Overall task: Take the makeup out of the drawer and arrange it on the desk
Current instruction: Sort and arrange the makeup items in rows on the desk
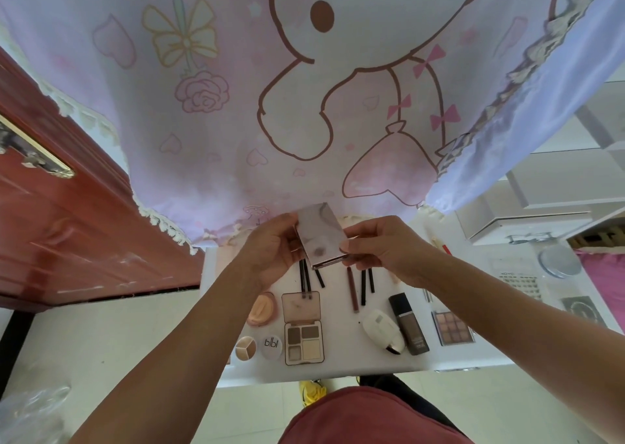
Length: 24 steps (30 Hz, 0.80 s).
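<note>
The marbled palette case (pixel 321 237) is held up in the air over the far edge of the white desk (pixel 351 359), tilted so that its broad lid faces the person, probably to check it or to open it before it gets a spot in the layout. The left hand (pixel 270 247) has its fingers curled round the case's left edge, with the thumb on the front. The right hand (pixel 382 244) pinches the right edge between thumb and fingertips, so the case is braced from both sides. It looks closed, with only a thin seam showing along its near end. Below it, at about six o'clock, black pencils (pixel 306 279) and a brown lip pencil (pixel 352 289) lie in rough parallel lines. Nearer the person, an open four-pan eyeshadow palette (pixel 302 328) lies flat with its lid folded back. At seven o'clock sit a peach puff (pixel 262 308) and a round three-shade pot (pixel 246 348). At five o'clock are a white oval compact (pixel 384 331), a dark foundation bottle (pixel 407 323) and a nine-pan eyeshadow palette (pixel 451 327), all face up in loose rows, which suggests the arranging is well along. The drawer is not in view. A pink cartoon-print curtain (pixel 236 105) hangs at twelve o'clock.
</note>
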Available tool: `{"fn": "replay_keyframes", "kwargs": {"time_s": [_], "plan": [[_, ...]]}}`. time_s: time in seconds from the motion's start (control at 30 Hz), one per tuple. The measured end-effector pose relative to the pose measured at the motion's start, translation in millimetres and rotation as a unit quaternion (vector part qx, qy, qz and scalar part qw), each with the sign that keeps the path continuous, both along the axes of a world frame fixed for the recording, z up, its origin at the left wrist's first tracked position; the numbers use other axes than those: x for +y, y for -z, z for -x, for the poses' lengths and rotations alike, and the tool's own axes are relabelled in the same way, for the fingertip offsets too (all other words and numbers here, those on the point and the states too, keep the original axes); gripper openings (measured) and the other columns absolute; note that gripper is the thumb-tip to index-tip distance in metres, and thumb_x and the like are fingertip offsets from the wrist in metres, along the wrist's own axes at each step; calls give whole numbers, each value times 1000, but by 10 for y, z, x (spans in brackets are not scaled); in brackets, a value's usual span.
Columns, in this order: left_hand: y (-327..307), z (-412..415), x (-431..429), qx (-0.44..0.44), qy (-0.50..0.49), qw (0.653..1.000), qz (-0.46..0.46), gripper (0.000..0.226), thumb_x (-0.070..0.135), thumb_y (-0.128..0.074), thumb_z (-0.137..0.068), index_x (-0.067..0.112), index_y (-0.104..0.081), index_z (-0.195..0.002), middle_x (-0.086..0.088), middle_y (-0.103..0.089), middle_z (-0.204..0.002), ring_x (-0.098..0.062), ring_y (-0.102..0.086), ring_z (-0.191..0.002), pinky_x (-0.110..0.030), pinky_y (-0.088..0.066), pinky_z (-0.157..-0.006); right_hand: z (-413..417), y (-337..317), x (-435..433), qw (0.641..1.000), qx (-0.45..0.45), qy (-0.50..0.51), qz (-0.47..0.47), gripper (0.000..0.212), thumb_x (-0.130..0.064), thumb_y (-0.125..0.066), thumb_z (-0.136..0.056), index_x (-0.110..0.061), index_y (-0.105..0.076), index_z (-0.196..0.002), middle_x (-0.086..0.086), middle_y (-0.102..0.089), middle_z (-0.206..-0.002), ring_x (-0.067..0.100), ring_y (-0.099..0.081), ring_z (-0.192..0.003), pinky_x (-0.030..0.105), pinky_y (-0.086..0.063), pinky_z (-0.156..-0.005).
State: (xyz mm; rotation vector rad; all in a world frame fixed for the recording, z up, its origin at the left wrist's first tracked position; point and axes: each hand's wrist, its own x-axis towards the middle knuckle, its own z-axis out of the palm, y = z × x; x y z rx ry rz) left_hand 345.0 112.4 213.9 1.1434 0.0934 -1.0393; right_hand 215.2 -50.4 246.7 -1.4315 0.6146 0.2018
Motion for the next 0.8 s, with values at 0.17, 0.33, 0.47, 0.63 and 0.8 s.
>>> {"fn": "replay_keyframes", "kwargs": {"time_s": [0.17, 0.33, 0.47, 0.63, 0.8], "plan": [[-61, -11, -44, -113, 12, 988, -105, 14, 6, -50, -97, 8, -64, -102, -13, -63, -88, -19, -65, -64, -27, -54, -49, 53, 57, 9, 977, -56, -87, 185, 46, -13, -77, -82, -15, -63, -125, 5, -74, -98, 17, -72, -80, 26, -59, -70], [-33, -13, -25, -87, 57, 991, -88, 20, 5, -50, -97, 2, -62, -112, -13, -65, -93, -20, -65, -73, -29, -57, -56, 71, 55, -7, 907, -89, -205, 357, 55, -37, -83, -75, -31, -62, -126, -12, -41, -145, 8, -51, -119, 26, -54, -91], [-47, 16, -31, -96, 98, 988, -67, 21, 5, -48, -98, 1, -62, -113, -12, -68, -93, -23, -65, -82, -32, -57, -67, 26, 15, -107, 913, -93, -240, 317, 54, -37, -88, -68, -34, -61, -115, -8, -38, -151, 7, -43, -127, 30, -48, -99], [-83, 10, -40, -93, 117, 988, -46, 21, 5, -48, -97, 2, -63, -112, -14, -69, -97, -23, -67, -84, -30, -59, -69, -24, -4, -186, 904, -85, -261, 327, 61, -43, -89, -65, -34, -58, -117, -12, -45, -141, 8, -47, -122, 34, -48, -99], [-151, -10, -6, -64, 101, 993, 22, 29, 6, -61, -87, 4, -60, -115, -14, -65, -107, -23, -64, -89, -28, -57, -72, -74, -15, -202, 920, -102, -219, 308, 73, -56, -84, -54, -25, -61, -116, -11, -58, -120, 7, -55, -111, 33, -53, -93]]}}
